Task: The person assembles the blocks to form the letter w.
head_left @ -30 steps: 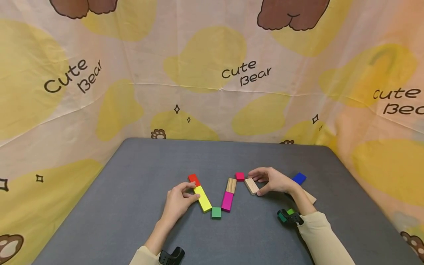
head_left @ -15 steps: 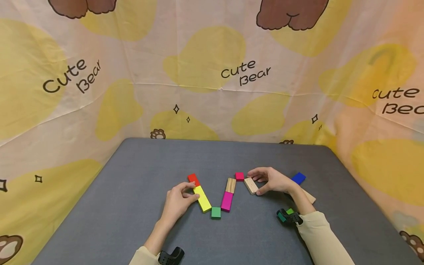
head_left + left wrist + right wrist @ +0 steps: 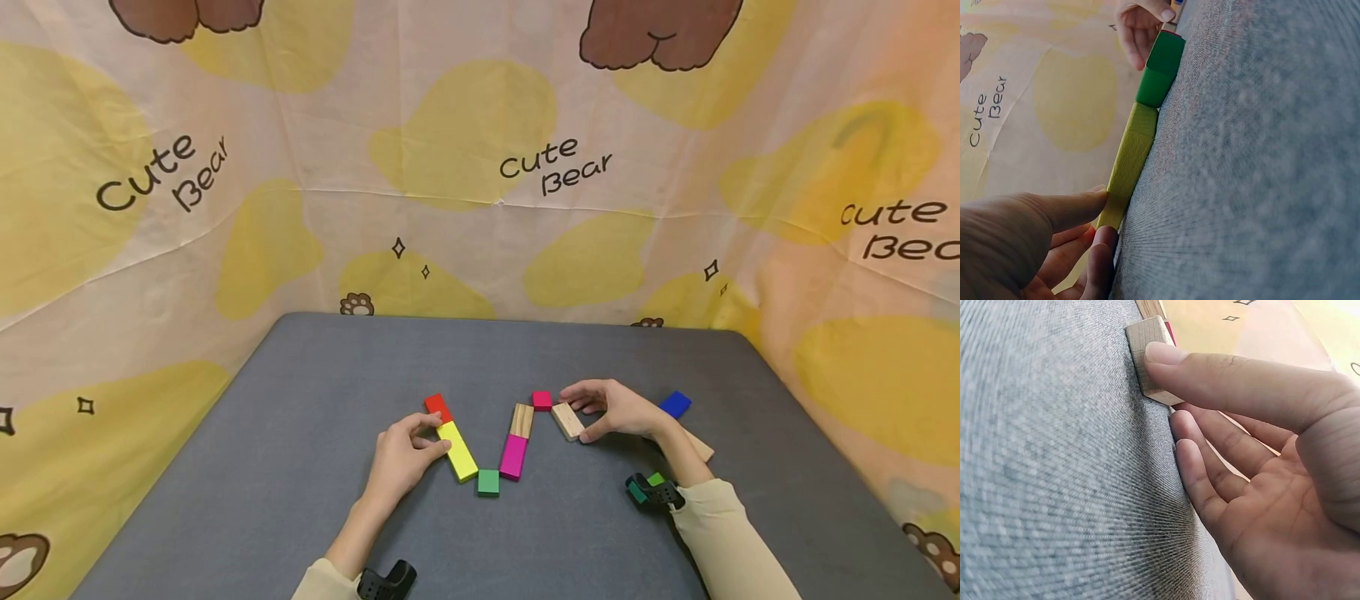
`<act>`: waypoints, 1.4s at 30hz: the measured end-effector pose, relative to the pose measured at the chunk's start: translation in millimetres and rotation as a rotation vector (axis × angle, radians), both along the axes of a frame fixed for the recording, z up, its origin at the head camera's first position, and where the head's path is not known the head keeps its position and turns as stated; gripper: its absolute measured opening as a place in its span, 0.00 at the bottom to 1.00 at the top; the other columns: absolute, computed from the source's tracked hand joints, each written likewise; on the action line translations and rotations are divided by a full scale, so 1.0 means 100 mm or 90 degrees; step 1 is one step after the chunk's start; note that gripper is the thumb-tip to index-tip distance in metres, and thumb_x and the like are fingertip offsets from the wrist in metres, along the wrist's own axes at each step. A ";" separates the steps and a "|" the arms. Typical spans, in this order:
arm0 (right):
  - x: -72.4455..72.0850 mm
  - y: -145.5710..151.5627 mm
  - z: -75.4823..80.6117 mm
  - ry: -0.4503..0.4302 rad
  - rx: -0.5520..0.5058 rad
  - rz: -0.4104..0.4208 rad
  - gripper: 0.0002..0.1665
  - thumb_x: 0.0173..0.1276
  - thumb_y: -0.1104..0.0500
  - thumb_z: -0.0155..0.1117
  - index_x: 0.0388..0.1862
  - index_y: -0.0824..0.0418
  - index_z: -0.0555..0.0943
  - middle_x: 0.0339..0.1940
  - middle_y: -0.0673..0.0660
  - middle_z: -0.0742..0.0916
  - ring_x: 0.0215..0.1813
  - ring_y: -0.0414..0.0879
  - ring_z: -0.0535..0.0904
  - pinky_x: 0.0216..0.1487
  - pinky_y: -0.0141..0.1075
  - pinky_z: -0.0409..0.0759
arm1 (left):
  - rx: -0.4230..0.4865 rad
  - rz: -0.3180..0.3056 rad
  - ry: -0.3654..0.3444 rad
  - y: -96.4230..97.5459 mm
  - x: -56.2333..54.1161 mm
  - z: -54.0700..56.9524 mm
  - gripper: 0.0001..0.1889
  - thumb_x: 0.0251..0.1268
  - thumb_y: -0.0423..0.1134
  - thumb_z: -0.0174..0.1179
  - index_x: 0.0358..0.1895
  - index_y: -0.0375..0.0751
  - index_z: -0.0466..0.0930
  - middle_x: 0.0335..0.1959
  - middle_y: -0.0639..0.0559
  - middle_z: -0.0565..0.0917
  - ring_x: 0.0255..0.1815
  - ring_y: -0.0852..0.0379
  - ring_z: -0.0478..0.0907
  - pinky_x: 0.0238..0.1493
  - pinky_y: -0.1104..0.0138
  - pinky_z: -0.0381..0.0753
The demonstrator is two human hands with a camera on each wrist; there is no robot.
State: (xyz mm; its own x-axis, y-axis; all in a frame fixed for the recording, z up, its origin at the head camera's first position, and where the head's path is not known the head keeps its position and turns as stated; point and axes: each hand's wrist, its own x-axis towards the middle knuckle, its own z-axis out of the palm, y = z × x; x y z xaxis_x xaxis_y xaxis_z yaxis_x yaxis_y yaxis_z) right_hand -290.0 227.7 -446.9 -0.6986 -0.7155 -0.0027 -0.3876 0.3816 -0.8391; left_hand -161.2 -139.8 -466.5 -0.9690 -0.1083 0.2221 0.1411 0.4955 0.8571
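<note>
In the head view, my left hand (image 3: 407, 457) pinches the yellow block (image 3: 458, 452), its thumb on the near side and its fingertips up by the red-orange block (image 3: 438, 407). The left wrist view shows the thumb lying against that yellow block (image 3: 1127, 165). My right hand (image 3: 617, 408) holds the pale wooden block (image 3: 567, 422) between thumb and fingers. Seen from the right wrist, the thumb presses the end of this wooden block (image 3: 1147, 337). A crimson block (image 3: 542, 401) sits right by its far left corner.
Between the hands, a green block (image 3: 488, 483), a magenta block (image 3: 513, 457) and a striped wooden block (image 3: 521, 422) continue the zigzag line on the grey table (image 3: 300, 400). A blue block (image 3: 676, 405), another pale block (image 3: 702, 447) and green blocks (image 3: 656, 479) lie around the right forearm.
</note>
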 end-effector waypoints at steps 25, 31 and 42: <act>0.10 0.12 0.18 0.023 -0.061 -0.080 0.33 0.59 0.61 0.76 0.63 0.66 0.76 0.58 0.64 0.82 0.56 0.59 0.78 0.52 0.44 0.79 | -0.001 0.010 -0.007 -0.02 0.02 0.02 0.18 0.53 0.32 0.75 0.49 0.39 0.85 0.49 0.46 0.85 0.30 0.62 0.85 0.41 0.57 0.81; 0.18 0.23 0.25 0.022 -0.055 -0.114 0.30 0.59 0.62 0.76 0.61 0.63 0.78 0.58 0.63 0.82 0.57 0.62 0.77 0.50 0.40 0.79 | -0.002 0.013 -0.011 -0.02 0.02 0.02 0.18 0.53 0.33 0.75 0.49 0.39 0.85 0.48 0.47 0.86 0.29 0.62 0.84 0.39 0.59 0.81; 0.39 0.50 0.30 0.016 -0.063 -0.149 0.29 0.59 0.59 0.76 0.59 0.62 0.80 0.58 0.66 0.81 0.57 0.66 0.75 0.47 0.39 0.80 | -0.004 0.002 0.000 0.00 0.00 0.02 0.17 0.53 0.34 0.75 0.48 0.39 0.85 0.47 0.46 0.86 0.28 0.63 0.84 0.37 0.60 0.81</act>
